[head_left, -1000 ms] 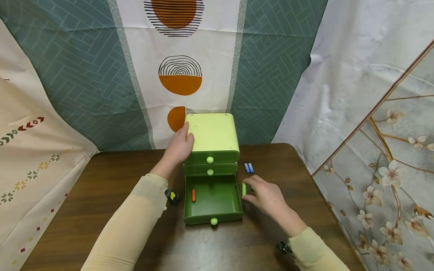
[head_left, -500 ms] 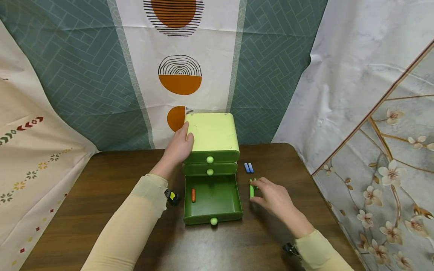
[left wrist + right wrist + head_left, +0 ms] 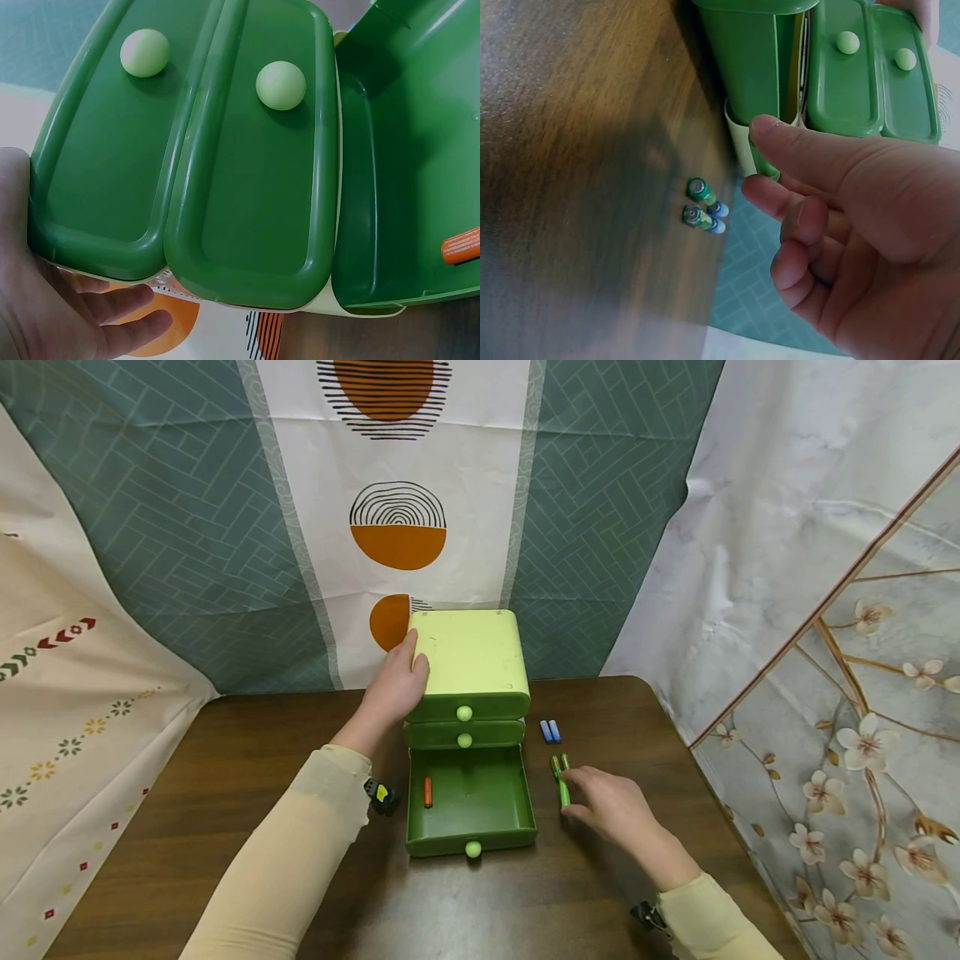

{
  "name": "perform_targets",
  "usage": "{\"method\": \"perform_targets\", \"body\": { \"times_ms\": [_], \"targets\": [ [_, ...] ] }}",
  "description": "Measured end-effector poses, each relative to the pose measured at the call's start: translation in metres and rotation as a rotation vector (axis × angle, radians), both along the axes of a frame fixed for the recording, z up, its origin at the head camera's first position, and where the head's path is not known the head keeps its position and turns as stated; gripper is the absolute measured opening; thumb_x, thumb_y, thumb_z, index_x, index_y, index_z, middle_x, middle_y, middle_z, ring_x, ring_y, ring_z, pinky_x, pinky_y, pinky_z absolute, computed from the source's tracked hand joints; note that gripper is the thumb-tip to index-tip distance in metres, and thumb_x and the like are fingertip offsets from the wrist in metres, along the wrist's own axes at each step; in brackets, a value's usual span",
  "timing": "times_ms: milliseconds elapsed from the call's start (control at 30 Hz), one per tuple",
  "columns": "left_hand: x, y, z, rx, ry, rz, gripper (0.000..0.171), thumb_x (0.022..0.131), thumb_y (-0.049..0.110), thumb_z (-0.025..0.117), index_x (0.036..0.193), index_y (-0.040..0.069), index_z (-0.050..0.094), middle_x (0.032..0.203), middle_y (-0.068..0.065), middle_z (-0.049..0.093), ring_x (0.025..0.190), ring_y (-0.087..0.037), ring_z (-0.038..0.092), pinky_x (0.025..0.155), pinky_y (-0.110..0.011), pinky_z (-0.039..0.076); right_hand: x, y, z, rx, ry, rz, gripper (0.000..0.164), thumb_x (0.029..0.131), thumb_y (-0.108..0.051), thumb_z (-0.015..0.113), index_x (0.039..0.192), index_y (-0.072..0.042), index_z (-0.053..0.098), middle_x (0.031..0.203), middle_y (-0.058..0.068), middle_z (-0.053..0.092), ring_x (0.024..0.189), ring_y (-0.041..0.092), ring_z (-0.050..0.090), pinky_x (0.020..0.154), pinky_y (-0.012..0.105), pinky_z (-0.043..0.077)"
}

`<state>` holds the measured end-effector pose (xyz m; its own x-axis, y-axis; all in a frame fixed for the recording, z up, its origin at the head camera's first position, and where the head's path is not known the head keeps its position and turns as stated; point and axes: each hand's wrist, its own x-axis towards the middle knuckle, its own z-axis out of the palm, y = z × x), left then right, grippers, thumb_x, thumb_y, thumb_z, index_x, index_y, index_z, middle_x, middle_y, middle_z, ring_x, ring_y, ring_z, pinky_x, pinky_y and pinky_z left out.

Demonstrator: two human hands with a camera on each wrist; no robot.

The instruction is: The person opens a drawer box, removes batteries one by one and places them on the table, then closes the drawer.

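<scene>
My left hand (image 3: pixel 395 689) rests on the upper left edge of a small green drawer cabinet (image 3: pixel 468 652); its fingers lie along the side in the left wrist view. The bottom drawer (image 3: pixel 480 814) is pulled out, with an orange battery (image 3: pixel 428 792) lying inside at the left. To the right of the drawer, my right hand (image 3: pixel 609 802) pinches a light green battery (image 3: pixel 565 795) between thumb and fingertips. In the right wrist view, the thumb hides much of it. Just beyond are two green batteries (image 3: pixel 698 188) on the table.
Two blue batteries (image 3: pixel 551 732) lie side by side on the wooden table (image 3: pixel 300 760), right of the cabinet. Its two upper drawers (image 3: pixel 247 172) are closed, each with a round pale knob. Patterned cloth (image 3: pixel 615 527) hangs behind the table and at both sides.
My right hand has carried the light green battery right, away from the drawer's edge, and slightly toward me. Two green batteries behind it now show better. My left hand has stayed put.
</scene>
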<state>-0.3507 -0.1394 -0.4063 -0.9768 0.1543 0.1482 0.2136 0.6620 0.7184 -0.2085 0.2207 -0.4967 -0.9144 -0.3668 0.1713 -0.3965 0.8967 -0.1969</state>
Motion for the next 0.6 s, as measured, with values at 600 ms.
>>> {"method": "perform_targets", "body": {
  "times_ms": [600],
  "targets": [
    [0.001,0.001,0.0,-0.008,-0.011,0.01,0.071,0.117,0.04,0.027,0.179,0.01,0.01,0.183,-0.015,0.016,0.168,-0.036,0.016,0.134,-0.055,0.016,0.0,0.001,-0.012,0.021,-0.081,-0.019,0.046,0.085,-0.022,0.098,0.124,-0.01,0.079,0.097,-0.007,0.073,0.091,0.016,0.073,0.074,0.044,0.06]
  ]
}}
